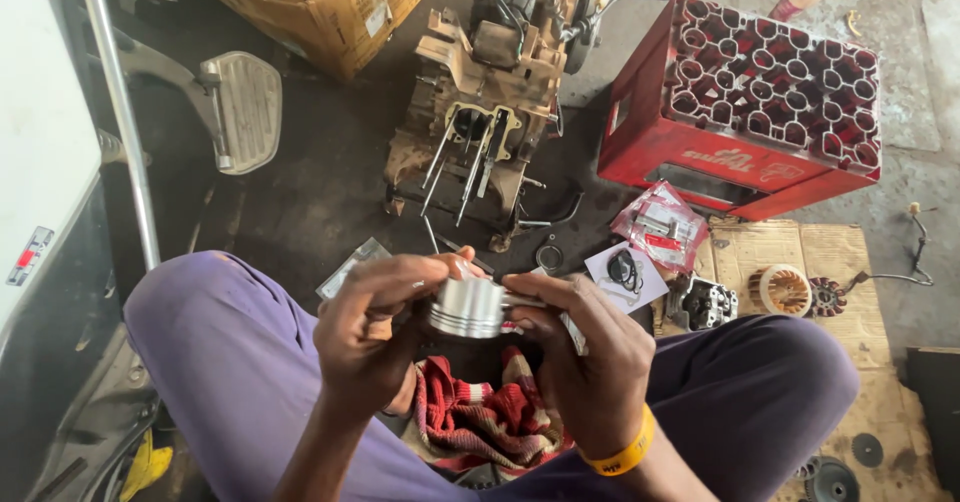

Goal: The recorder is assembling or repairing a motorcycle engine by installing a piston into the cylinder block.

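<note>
Piston sits gripped between both hands over the lap, left hand wrapped round one end, right hand pinching the other. Red crate beyond, clear packet with red label beside it, yellow carton top left.

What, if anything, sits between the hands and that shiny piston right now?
Nothing visible does. The left hand and the right hand both grip the silver piston directly, with bare fingers on its sides. The striped red rag lies below it in the lap, not between hands and piston.
</note>
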